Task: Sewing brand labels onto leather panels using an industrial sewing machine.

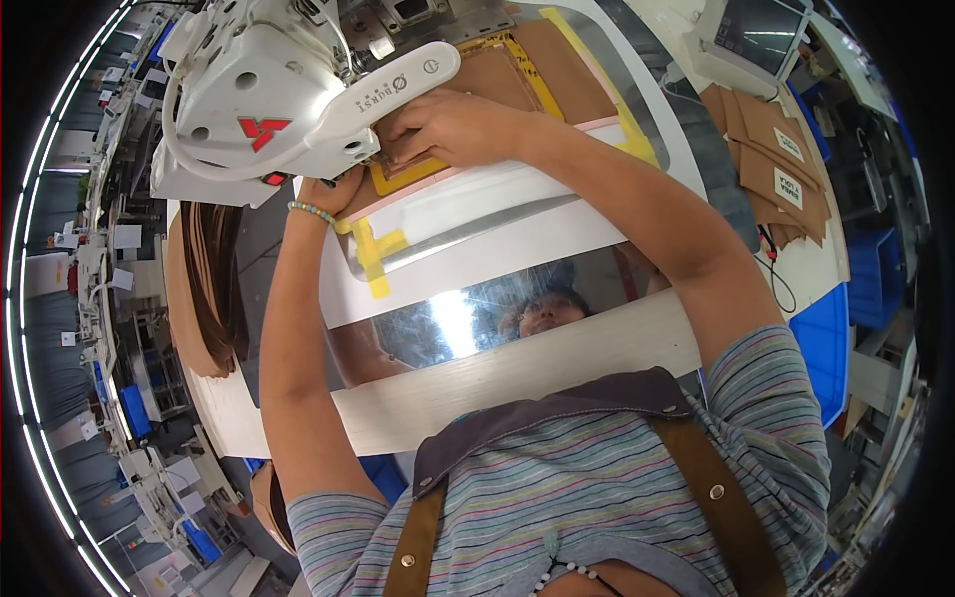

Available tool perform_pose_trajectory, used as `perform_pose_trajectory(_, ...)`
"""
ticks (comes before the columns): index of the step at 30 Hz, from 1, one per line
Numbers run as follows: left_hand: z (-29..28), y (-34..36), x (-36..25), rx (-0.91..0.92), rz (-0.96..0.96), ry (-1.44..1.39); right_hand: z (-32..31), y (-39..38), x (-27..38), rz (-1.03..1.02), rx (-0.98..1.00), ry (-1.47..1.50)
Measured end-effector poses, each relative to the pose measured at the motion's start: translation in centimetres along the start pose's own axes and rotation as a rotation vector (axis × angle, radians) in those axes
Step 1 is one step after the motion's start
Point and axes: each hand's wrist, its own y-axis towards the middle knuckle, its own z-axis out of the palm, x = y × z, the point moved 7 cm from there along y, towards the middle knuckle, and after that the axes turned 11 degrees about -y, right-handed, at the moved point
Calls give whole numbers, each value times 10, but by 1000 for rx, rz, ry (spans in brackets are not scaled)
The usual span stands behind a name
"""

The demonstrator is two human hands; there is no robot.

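Observation:
A white sewing machine [249,109] with a long white lamp arm [398,85] stands at the upper left. Beneath its head lies a yellow-edged frame [403,177] holding a flat brown piece [507,70]. My right hand [453,127] rests over the frame's near part with its fingers bent down and together; whatever is at their tips is too small to tell. My left hand [340,189], below a beaded bracelet, reaches to the frame's left corner under the machine head. The machine hides most of its fingers.
Yellow tape strips [373,254] mark the white sheet around the frame. Long brown strips [209,289] hang at the left. Stacked brown pieces with white labels [781,169] lie at the right, near a screen [761,35]. A blue bin [821,343] stands below the right table edge.

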Motion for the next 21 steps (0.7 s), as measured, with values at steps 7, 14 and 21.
perform_pose_trajectory(7, 1, 6, 12, 11, -64, 26, 5, 4, -4, 46, 61, -8)
perform_pose_trajectory(14, 8, 5, 29, -57, -129, -160, 8, 7, -2, 35, 56, -46)
perform_pose_trajectory(21, -1, -4, 23, -63, -171, -129, -1, 7, -6, 144, 136, 78)
